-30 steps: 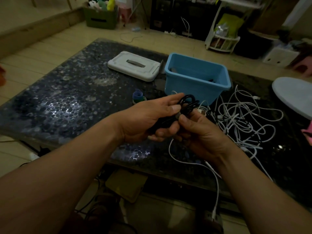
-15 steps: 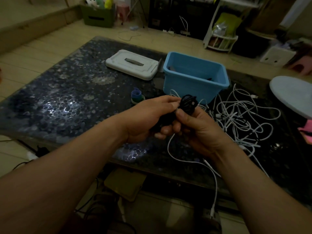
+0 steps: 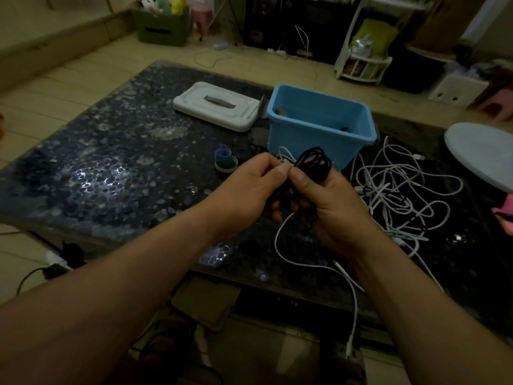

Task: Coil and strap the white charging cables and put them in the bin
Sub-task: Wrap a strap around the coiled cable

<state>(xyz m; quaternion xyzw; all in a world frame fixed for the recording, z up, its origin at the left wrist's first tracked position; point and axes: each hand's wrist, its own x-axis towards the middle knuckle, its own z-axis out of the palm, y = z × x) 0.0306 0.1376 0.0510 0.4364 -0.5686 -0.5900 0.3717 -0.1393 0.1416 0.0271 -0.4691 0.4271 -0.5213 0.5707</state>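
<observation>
My left hand and my right hand meet above the table's near edge, both gripping a small black coiled cable. Thumbs pinch together at the coil's left side, where a white cable end shows. A white cable hangs from under my hands and trails off the table's front. A tangle of white charging cables lies on the table to the right. The blue bin stands just behind my hands, with dark items inside.
The bin's white lid lies behind left on the dark pebbled table. A roll of coloured straps sits left of my hands. A white round object overhangs the right edge. Shelves and boxes stand on the floor beyond.
My hands have shifted slightly away from me with the black coil, and my thumbs have closed together on its left side. The cables on the table have not moved.
</observation>
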